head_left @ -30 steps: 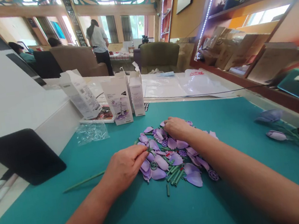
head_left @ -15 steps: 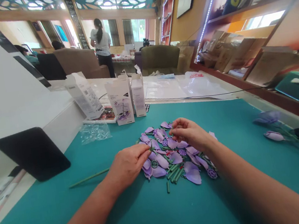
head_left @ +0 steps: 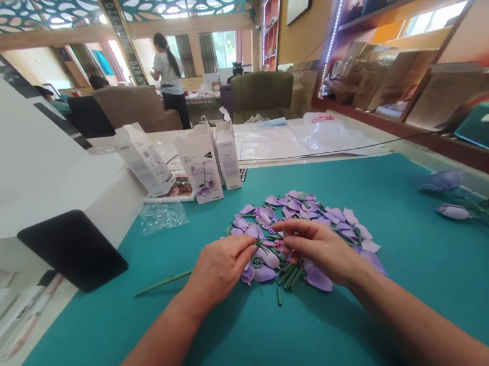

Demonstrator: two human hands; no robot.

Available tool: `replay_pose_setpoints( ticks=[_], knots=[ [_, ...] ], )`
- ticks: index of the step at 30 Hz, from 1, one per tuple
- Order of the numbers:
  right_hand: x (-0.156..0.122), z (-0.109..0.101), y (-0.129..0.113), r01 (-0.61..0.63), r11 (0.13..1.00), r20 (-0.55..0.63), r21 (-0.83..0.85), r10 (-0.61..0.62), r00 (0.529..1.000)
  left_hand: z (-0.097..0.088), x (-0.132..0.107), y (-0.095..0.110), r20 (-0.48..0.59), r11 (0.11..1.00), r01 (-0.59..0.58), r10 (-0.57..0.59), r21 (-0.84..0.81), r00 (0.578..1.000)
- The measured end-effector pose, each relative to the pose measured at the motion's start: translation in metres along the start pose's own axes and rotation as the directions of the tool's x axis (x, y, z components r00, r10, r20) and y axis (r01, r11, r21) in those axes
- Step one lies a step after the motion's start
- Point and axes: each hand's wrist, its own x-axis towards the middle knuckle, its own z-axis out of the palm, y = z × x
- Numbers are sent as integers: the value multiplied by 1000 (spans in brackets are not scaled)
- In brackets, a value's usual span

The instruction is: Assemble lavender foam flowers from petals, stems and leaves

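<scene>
My left hand [head_left: 225, 266] is closed around a long green stem [head_left: 163, 283], which sticks out to the left behind the hand. A small green tip [head_left: 259, 241] shows at its fingertips. Just right of it, my right hand [head_left: 313, 246] is closed in a pinch. Whatever lies between its thumb and fingers is too small to make out. Beneath and around both hands spreads a pile of purple plastic petals [head_left: 293, 205] with a green wheel-shaped piece [head_left: 257, 262]. Several short green tubes [head_left: 290, 276] lie at the pile's near side, and one short tube [head_left: 279, 297] sits apart.
A teal mat [head_left: 231, 353] covers the table. White boxes [head_left: 201, 167] and a clear plastic bag [head_left: 163, 216] stand and lie at the back left, near a black tablet [head_left: 73, 251]. Assembled purple flowers [head_left: 453, 211] rest at the right. A person [head_left: 168, 73] stands far behind.
My right hand has come down and nearer from the pile's far side towards the left hand's fingertips. My left hand keeps its hold on the stem. The view has shifted slightly.
</scene>
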Motion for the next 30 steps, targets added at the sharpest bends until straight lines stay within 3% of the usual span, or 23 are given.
replay_pose_setpoints(
  ticks=[5,9,11,15,30],
  knots=[
    [-5,1,0,144,959,-10,-244,-151,988,2,0,3,12,1000,-13,12,17,1000],
    [-11,2,1,390,751,48,-532,-433,900,3,-1,6,14,999,-47,47,4,999],
    [-12,2,2,465,660,107,-591,-507,855,3,-1,7,20,998,-66,66,1,998],
    [-11,0,4,513,576,150,-636,-559,815,3,-2,9,32,996,-91,90,5,995],
    [-9,-1,5,572,439,260,-693,-588,766,7,-3,9,85,990,-120,114,69,990]
  ],
)
